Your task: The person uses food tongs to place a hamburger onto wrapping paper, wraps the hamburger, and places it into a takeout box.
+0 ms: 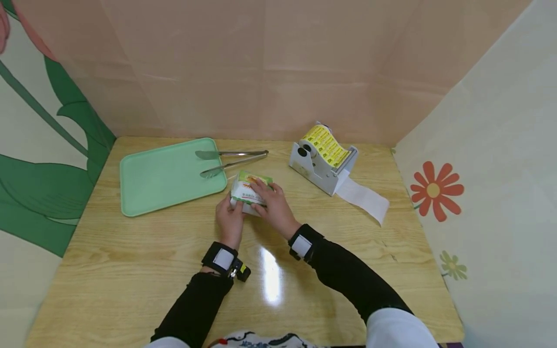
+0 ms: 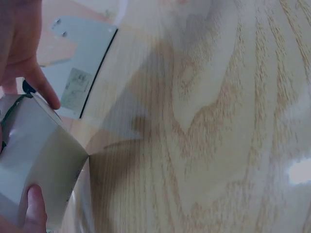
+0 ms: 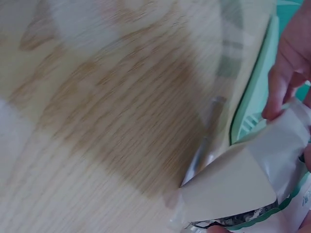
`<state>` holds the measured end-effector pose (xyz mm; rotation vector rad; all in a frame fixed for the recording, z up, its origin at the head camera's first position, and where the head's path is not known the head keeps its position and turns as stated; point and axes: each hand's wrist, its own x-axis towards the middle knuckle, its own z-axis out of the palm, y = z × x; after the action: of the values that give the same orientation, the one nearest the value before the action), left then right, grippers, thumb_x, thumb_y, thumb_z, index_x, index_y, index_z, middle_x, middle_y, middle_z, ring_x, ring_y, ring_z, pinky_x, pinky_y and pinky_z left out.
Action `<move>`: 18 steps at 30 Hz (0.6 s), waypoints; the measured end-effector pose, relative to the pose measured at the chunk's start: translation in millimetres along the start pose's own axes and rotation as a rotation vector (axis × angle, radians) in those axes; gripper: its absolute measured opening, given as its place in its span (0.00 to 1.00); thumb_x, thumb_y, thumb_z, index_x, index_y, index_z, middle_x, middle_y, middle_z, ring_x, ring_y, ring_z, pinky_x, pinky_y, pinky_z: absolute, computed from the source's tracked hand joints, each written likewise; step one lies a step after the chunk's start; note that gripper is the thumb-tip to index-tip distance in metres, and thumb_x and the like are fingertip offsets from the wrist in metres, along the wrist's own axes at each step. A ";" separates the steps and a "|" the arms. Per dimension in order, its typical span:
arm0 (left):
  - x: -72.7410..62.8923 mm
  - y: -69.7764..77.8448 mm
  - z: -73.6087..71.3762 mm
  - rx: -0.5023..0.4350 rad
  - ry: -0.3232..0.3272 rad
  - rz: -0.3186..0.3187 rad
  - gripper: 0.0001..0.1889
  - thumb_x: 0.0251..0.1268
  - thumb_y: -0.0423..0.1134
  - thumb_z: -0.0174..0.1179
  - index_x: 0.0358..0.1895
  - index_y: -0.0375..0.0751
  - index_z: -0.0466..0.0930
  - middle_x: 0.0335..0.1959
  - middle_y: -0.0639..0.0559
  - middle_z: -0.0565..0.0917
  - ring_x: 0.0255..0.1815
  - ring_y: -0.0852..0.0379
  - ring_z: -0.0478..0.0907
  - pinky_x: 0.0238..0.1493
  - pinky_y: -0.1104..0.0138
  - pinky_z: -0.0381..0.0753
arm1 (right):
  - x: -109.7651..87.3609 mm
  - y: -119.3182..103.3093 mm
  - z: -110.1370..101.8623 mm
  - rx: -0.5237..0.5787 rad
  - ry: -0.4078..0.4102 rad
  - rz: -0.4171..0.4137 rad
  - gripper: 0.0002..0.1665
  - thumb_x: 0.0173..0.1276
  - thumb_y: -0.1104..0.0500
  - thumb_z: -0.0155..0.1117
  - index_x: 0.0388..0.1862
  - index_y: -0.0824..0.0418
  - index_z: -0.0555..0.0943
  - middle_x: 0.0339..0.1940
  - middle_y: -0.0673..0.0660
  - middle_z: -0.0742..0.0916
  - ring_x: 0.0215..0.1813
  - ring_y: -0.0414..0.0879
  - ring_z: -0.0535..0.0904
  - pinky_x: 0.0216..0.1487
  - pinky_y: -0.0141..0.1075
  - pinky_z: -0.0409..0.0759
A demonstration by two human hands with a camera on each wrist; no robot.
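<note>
A small white and green printed food box (image 1: 244, 193) stands on the table between both hands, right of the tray's near corner. From the near left, my left hand (image 1: 229, 223) holds it; in the left wrist view the left thumb (image 2: 35, 208) presses its plain side. My right hand (image 1: 280, 211) grips the box from the right, fingers over its printed top and thumb by the near edge. In the right wrist view, a plain pale face of the box (image 3: 233, 187) shows beside a scalloped green edge. Its far side is hidden.
A mint green tray (image 1: 169, 179) lies at left, with metal tongs (image 1: 237, 153) across its right edge. At right stands a grey label dispenser (image 1: 319, 166) holding a yellow label roll (image 1: 328, 145); a white strip (image 1: 364, 199) trails from it. A pink backdrop (image 1: 261, 67) rises behind.
</note>
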<state>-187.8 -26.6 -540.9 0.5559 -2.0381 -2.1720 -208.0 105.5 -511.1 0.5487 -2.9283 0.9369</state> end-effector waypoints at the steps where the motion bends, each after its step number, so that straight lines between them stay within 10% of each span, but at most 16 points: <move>1: 0.0 -0.3 -0.2 -0.010 -0.006 -0.002 0.24 0.68 0.33 0.53 0.67 0.42 0.67 0.61 0.43 0.64 0.47 0.51 0.76 0.45 0.63 0.83 | -0.2 1.5 0.8 -0.009 -0.003 -0.009 0.36 0.65 0.54 0.64 0.71 0.53 0.65 0.74 0.54 0.66 0.72 0.61 0.60 0.71 0.51 0.59; 18: 4.5 -1.1 -7.7 -0.078 -0.163 0.020 0.25 0.70 0.30 0.48 0.69 0.43 0.64 0.63 0.40 0.58 0.49 0.51 0.73 0.47 0.64 0.82 | 0.8 5.4 2.1 -0.017 0.059 -0.072 0.36 0.61 0.56 0.68 0.69 0.53 0.68 0.71 0.58 0.69 0.70 0.63 0.63 0.73 0.49 0.56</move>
<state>-189.1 -35.2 -543.1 0.3586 -2.0143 -2.3439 -210.4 108.1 -515.8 0.6098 -2.8415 0.9041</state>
